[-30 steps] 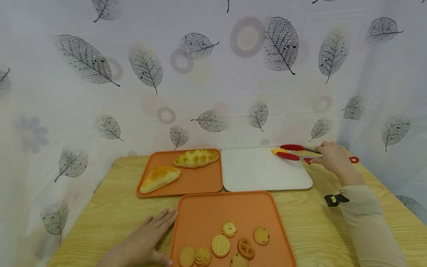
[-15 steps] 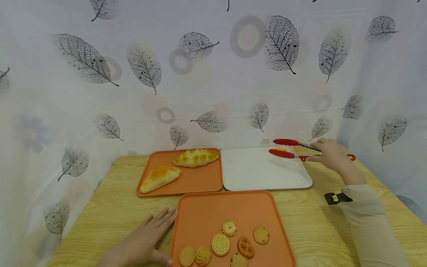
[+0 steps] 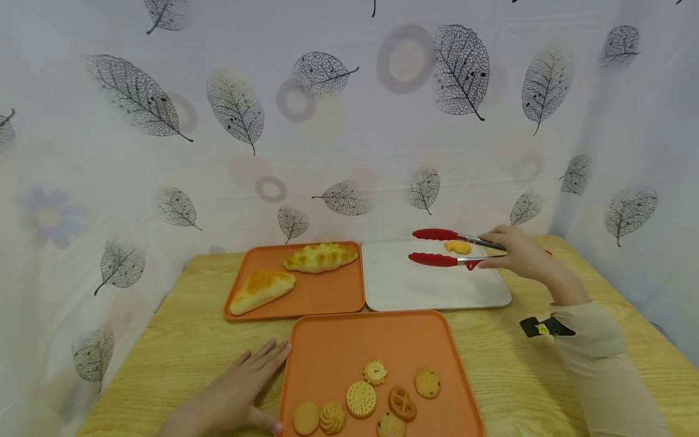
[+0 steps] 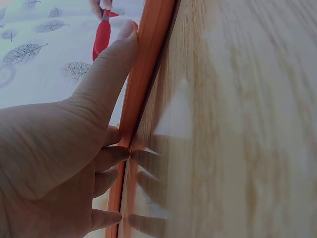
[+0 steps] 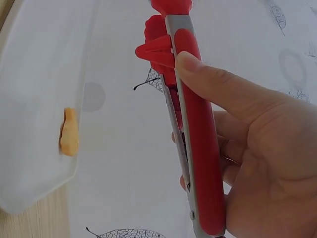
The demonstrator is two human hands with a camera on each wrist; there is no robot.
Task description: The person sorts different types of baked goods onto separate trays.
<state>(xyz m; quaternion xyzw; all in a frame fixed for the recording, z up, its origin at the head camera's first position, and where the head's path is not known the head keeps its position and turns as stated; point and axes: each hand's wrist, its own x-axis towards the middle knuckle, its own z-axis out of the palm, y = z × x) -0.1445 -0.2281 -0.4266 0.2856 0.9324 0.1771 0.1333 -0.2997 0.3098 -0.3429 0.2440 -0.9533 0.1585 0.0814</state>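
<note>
My right hand grips red-and-silver tongs above the right part of a white tray. The tongs' red tips are spread apart and point left, with nothing between them. A small orange-yellow fish-shaped cracker lies near the tray's back right corner, seen also beside the tray's edge in the right wrist view. My left hand has its fingers straight, with fingertips and thumb at the left rim of the front orange tray. In the left wrist view the thumb lies along that rim.
The front tray bears several cookies, among them a round dotted biscuit and a pretzel. At the back left, another orange tray holds a triangular pastry and a braided bread. A leaf-patterned cloth hangs behind the table.
The tongs have parted around the cracker, lifted slightly and moved left in my right hand. The cracker now lies in plain sight on the white tray. My left hand has stayed put.
</note>
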